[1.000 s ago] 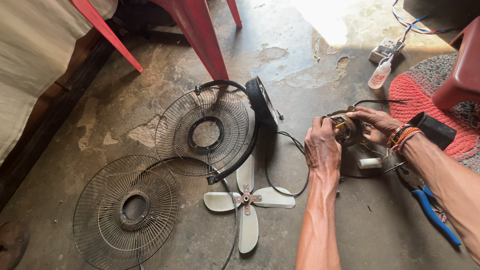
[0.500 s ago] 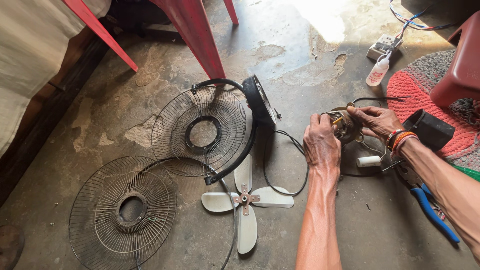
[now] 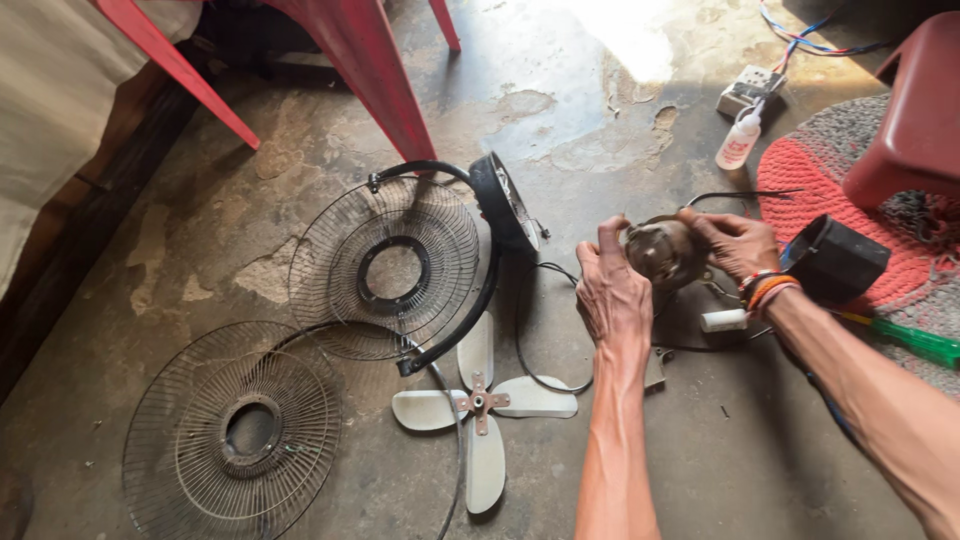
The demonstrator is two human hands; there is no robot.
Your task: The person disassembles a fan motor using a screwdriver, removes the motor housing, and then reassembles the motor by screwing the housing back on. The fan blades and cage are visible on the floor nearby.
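The left hand (image 3: pixel 612 295) shifts its grip on the fan motor (image 3: pixel 662 250), thumb now raised against the motor's near edge, while the right hand (image 3: pixel 735 245) slides farther over the top. The head camera drifts slightly, bringing the green-handled screwdriver (image 3: pixel 915 343) into view.

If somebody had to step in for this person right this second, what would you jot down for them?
Left hand and right hand both grip the round fan motor, held above the concrete floor.
Off and lying on the floor: two wire guards and the white blade.
A green-handled screwdriver lies to the right, a small white bottle farther off.
Done: fan taken apart. Left: the motor itself, in hand.
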